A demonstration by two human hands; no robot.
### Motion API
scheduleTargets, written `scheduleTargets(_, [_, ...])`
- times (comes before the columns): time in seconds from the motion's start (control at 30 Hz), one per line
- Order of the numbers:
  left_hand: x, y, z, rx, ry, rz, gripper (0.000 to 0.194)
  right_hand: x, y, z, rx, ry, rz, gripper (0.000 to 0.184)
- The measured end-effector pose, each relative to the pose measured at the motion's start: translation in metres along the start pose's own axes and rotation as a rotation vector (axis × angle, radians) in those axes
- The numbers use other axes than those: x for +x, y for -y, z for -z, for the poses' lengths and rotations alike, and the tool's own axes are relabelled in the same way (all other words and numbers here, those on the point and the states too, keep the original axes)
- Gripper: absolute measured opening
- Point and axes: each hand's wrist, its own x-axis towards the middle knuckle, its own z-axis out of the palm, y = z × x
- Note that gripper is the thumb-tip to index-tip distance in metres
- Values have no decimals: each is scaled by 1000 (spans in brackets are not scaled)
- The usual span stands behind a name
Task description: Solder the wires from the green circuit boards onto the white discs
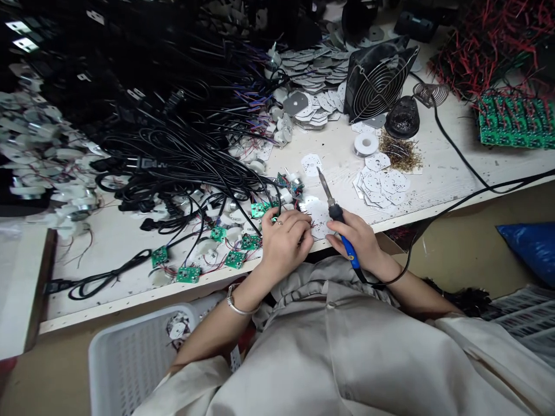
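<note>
A soldering iron [347, 245] with a blue handle is gripped in my right hand [362, 240], its metal tip pointing up and away over the bench. My left hand [286, 240] is closed, fingers curled inward at the bench's front edge; what lies in them is hidden. Thin dark red wire ends show by its fingertips. Just beyond that hand sits a green circuit board [259, 209] with a black cord running to it. Between the hands lies a white plate [315, 214] with dark specks, and a smaller white plate [311, 165] is behind it.
Black power cords [173, 150] heap up at left, beside white motor parts [52, 144]. At the back right stand a fan [377, 81], a solder spool [366, 144] and a tip-cleaner cup [402, 117]. Green boards [515, 121] lie far right. A grey basket [130, 352] is below the bench.
</note>
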Motion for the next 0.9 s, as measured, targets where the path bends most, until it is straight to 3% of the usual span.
scheduleTargets(0.13, [-2,1,-1,26,-43,4,9,4,3,3,-22,6,-19,27])
scheduleTargets(0.27, [-4,1,-1,22,-50,-29,10,-1,4,14,283,-163,-78,21])
scheduleTargets(0.4, [-5,2,0,9,-27,-36,10,-16,0,19,577,-347,-397,31])
scheduleTargets(0.5, [-6,3,0,4,-22,-33,10,-23,-3,18,686,-395,-551,32])
scheduleTargets(0.9, [-8,5,-4,31,-105,-108,11,-21,-5,12,770,-335,-431,25])
